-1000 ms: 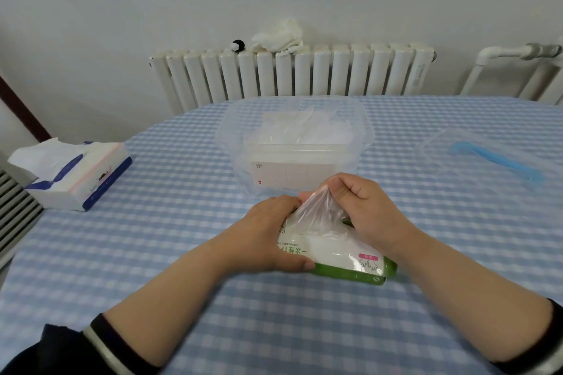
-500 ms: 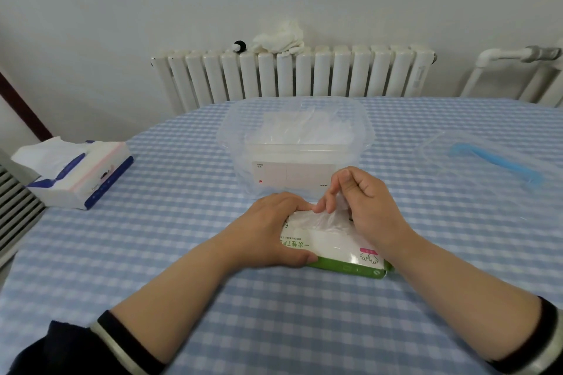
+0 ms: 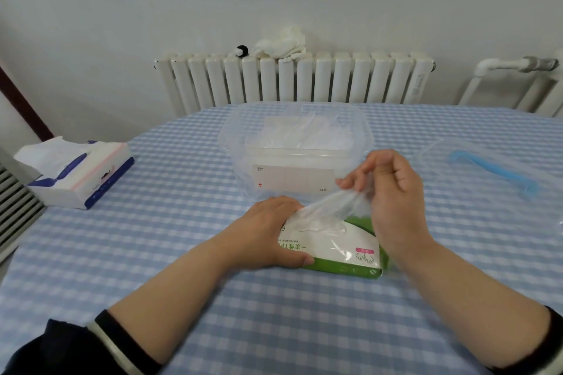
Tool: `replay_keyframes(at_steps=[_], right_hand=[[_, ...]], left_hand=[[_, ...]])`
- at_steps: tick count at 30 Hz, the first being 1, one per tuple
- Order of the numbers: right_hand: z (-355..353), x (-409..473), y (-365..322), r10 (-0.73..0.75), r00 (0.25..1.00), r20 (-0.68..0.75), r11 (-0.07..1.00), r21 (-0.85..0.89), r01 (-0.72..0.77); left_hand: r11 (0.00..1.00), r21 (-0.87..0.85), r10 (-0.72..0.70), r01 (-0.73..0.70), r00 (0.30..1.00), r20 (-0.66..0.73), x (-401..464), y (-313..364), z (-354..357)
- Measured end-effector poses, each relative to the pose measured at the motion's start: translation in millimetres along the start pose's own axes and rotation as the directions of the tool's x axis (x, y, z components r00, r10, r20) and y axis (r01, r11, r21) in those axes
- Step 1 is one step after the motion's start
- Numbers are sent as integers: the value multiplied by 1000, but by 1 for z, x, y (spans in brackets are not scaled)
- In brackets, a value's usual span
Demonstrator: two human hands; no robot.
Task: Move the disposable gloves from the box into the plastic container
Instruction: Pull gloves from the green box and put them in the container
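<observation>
1. The right hand (image 3: 393, 192), right of centre in the frame, pinches a clear disposable glove (image 3: 329, 210) between thumb and fingertips (image 3: 350, 183); the film stretches from that pinch down and left to the opening of the box (image 3: 335, 250).
2. The left hand (image 3: 268, 234), at centre, grips the left end of the green and white box, fingers curled over its far edge and thumb along the near side, holding it flat on the table (image 3: 182, 298).
3. The glove looks very light, limp and thin. It will probably crumple, cling and drift rather than keep any shape, and a hard tug could tear it or drag the next glove out with it.
4. A pinch near the bunched end, as here, seems the sensible hold; the film is likely slippery, so a fold of several layers should grip better than a single edge.
5. The box seems light too, and would likely lift with the glove if it were not held down.
6. The plastic container (image 3: 295, 143) stands open just beyond the box, in the upper middle of the frame, with a pale heap of gloves already inside.
7. Its lid (image 3: 493, 173), with a blue handle, lies at the right edge; a tissue pack (image 3: 79, 173) sits at the left edge.
</observation>
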State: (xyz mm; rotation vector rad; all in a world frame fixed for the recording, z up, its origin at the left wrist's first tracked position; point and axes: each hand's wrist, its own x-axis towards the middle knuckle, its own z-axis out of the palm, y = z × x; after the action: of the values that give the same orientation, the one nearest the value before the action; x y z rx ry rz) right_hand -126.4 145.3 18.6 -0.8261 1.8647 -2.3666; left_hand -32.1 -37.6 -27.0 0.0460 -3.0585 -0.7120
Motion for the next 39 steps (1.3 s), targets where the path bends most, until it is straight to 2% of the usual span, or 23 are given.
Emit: replay_keyframes(at_steps=[3, 9, 13, 15, 16, 17, 18, 20, 21, 24, 25, 26, 27, 29, 32, 34, 36, 38, 39], right_hand=[[-7, 11, -18, -34, 996, -82, 996, 81, 41], [-9, 21, -46, 12, 990, -137, 941, 336, 35], [-15, 25, -58, 67, 966, -251, 899, 436, 51], [-16, 25, -60, 136, 953, -272, 891, 453, 2], [-15, 25, -60, 171, 947, -271, 897, 441, -36], [-14, 25, -59, 197, 943, -270, 910, 409, -73], [-12, 23, -58, 215, 940, -266, 921, 375, -105], [-8, 20, -55, 237, 940, -245, 932, 332, -148], [-6, 19, -52, 247, 941, -231, 932, 323, -166], [-1, 14, -50, 291, 944, -154, 920, 317, -231], [0, 13, -49, 308, 945, -114, 911, 322, -258], [1, 12, -50, 327, 942, -71, 900, 329, -287], [1, 11, -50, 342, 939, -31, 889, 333, -313], [-1, 12, -49, 356, 934, 20, 888, 304, -344], [-1, 13, -49, 335, 942, 37, 907, 256, -333], [0, 13, -47, 310, 951, -12, 919, 261, -296], [0, 12, -45, 245, 964, -100, 944, 251, -214], [-1, 13, -41, 142, 969, -200, 965, 244, -91], [-2, 13, -40, 106, 964, -245, 968, 248, -44]], left_hand=[[1000, 20, 1, -1, 1000, 16, 0, 3, -2], [999, -39, 11, -10, 1000, 28, -4, 6, -8], [995, -84, 49, -46, 998, 31, -5, 11, -17], [963, -267, 13, -30, 998, -65, -7, 19, -24], [922, -380, 4, -72, 984, -176, -8, 25, -27], [876, -455, 4, -161, 945, -328, -8, 32, -31], [843, -467, 8, -266, 875, -484, -9, 41, -34], [843, -383, 11, -378, 724, -690, -9, 58, -42], [867, -332, 17, -371, 688, -726, -8, 68, -47], [969, -52, 128, -240, 675, -727, 1, 91, -54], [975, 39, 177, -217, 666, -725, 5, 95, -55], [975, 46, 184, -217, 678, -712, 8, 100, -57], [971, -40, 145, -235, 716, -683, 10, 105, -61], [891, -350, 28, -290, 804, -594, 14, 112, -72], [602, -737, -173, -308, 850, -497, 20, 113, -85], [439, -838, -286, -323, 834, -471, 26, 114, -88], [285, -877, -390, -387, 789, -475, 30, 116, -84], [204, -898, -445, -390, 780, -440, 31, 117, -72], [203, -920, -429, -335, 814, -392, 30, 118, -63]])
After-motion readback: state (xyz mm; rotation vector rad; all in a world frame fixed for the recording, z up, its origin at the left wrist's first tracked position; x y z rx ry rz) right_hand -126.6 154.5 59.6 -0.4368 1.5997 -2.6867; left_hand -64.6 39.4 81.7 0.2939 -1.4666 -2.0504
